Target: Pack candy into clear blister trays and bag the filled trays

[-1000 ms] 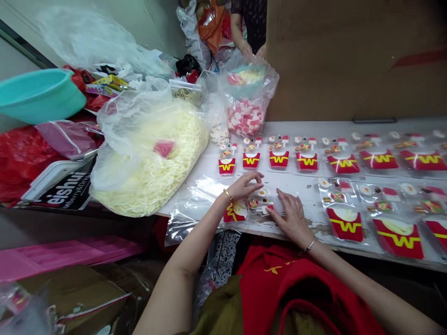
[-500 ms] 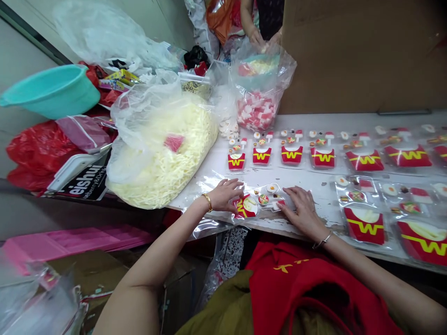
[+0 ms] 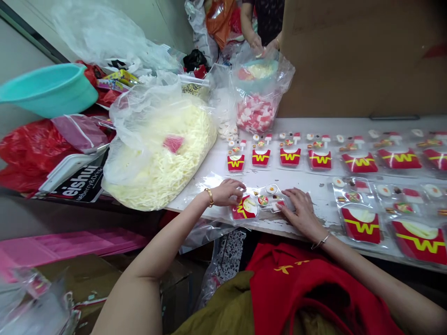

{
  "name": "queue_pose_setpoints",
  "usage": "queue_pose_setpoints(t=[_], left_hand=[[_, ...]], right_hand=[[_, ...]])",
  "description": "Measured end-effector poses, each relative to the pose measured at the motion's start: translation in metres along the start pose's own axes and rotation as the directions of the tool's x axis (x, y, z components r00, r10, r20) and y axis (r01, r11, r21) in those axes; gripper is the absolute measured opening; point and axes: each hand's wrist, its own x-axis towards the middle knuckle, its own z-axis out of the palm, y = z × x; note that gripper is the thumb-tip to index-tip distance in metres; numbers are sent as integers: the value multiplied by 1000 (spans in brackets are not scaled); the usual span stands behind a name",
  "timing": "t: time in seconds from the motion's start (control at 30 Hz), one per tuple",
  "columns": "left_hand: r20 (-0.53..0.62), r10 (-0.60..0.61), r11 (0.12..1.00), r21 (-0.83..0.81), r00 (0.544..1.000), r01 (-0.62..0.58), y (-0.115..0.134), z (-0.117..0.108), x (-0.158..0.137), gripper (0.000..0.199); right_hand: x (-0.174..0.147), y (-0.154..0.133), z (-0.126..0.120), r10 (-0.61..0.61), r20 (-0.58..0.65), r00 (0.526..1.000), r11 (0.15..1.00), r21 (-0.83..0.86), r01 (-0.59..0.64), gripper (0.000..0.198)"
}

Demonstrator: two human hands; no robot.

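Observation:
A clear plastic blister tray [image 3: 268, 209] lies sideways at the table's front edge. Inside it are a red fries box with a yellow W [image 3: 244, 214], a small fried egg [image 3: 271, 189], a round dish with red and green bits [image 3: 263, 200] and other tiny pieces. My left hand [image 3: 226, 192], with a gold bracelet, hovers at the fries-box end, fingers apart and slightly curled. My right hand [image 3: 302, 210] rests its outstretched fingers on the opposite end, partly covering a red-and-white piece. Clear plastic film [image 3: 206, 232] lies under the tray's left side.
Filled trays [image 3: 289, 157] stand in a row behind, with more [image 3: 361, 223] at right. A big bag of pale yellow strips [image 3: 174, 172] sits left, a bag of pink-and-white pieces [image 3: 256, 114] at back. A cardboard box [image 3: 356, 60] walls the back right. Another person's hands [image 3: 257, 43] work behind.
My left hand's fingers have lifted and drawn back from the red fries box, uncovering more of it. My right hand stays at its end. The view has shifted slightly.

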Motion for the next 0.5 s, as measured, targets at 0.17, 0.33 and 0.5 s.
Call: queue_pose_setpoints(t=[0.17, 0.33, 0.5], left_hand=[[-133, 46, 963, -257, 990, -79, 4, 6, 9, 14], [-284, 84, 855, -472, 955, -216, 34, 6, 42, 16], [-403, 102, 751, -568, 910, -336, 55, -1, 73, 18]], right_hand=[[2, -5, -1, 14, -30, 999, 991, 136, -9, 48], [8, -34, -20, -4, 35, 999, 927, 374, -9, 45], [14, -50, -33, -32, 69, 997, 846, 533, -10, 27]])
